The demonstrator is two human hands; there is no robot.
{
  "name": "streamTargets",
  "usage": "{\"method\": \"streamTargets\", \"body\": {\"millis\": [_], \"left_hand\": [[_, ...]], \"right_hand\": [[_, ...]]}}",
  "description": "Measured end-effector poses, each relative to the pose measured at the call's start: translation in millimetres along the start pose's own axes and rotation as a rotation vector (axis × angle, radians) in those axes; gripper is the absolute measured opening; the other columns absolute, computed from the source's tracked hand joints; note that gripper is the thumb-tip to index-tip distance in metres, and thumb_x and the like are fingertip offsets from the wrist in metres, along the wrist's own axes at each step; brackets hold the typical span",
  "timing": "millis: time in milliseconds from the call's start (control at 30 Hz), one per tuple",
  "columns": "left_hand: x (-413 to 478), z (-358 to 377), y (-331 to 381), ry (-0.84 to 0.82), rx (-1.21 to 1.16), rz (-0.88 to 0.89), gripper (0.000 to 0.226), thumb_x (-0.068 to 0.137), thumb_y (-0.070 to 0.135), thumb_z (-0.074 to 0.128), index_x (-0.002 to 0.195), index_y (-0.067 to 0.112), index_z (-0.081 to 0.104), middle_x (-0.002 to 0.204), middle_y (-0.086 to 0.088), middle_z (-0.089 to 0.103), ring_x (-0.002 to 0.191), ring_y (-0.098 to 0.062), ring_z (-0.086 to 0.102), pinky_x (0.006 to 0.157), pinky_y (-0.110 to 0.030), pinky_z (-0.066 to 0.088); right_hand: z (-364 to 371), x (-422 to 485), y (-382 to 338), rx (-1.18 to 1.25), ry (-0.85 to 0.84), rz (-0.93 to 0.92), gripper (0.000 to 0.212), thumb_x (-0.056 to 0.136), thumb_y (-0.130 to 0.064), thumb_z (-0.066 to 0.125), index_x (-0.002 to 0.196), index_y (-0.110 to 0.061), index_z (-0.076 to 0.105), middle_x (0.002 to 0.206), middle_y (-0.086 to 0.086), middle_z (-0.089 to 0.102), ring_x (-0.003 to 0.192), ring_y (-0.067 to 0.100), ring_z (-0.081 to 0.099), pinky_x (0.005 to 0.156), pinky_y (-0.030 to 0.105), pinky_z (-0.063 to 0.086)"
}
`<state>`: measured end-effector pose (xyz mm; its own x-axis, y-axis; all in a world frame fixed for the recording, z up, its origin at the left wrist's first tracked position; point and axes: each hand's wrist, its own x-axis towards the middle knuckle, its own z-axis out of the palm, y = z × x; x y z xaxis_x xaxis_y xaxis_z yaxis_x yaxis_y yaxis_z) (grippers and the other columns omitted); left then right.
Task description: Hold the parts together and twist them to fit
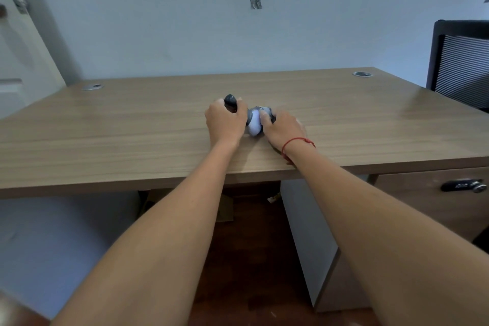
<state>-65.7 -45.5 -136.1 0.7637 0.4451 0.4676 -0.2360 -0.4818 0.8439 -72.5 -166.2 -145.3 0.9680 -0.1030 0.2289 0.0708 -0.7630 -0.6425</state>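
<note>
Both my arms reach out over a wooden desk (132, 127). My left hand (225, 123) grips a dark grey rounded object (230, 101) whose top sticks out above my fingers. Right beside it my right hand (284, 128), with a red string at the wrist, curls round a white and grey rounded object (255, 124) lying on the desk. The two objects touch or nearly touch between my hands; I cannot tell whether they are joined.
Two round cable grommets sit at the desk's back corners, one left (92, 86) and one right (362, 74). A black mesh chair (460, 66) stands at the right. A drawer with a dark handle (463, 185) hangs under the desk's right side.
</note>
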Motion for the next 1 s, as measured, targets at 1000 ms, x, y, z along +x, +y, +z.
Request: {"method": "streamTargets", "body": {"millis": [1000], "left_hand": [[20,-10,-10,-0.133,0.144,0.164,0.033,0.091,0.031,0.056,0.088,-0.001,0.060,0.091,-0.018,0.068,0.089,-0.036,0.062,0.076,-0.039,0.050]], "right_hand": [[0,-1,4,0.023,-0.056,-0.114,0.046,0.074,-0.057,0.068,0.108,-0.027,0.063,0.109,0.000,0.067,0.104,0.025,0.062,0.097,0.043,0.046]]}}
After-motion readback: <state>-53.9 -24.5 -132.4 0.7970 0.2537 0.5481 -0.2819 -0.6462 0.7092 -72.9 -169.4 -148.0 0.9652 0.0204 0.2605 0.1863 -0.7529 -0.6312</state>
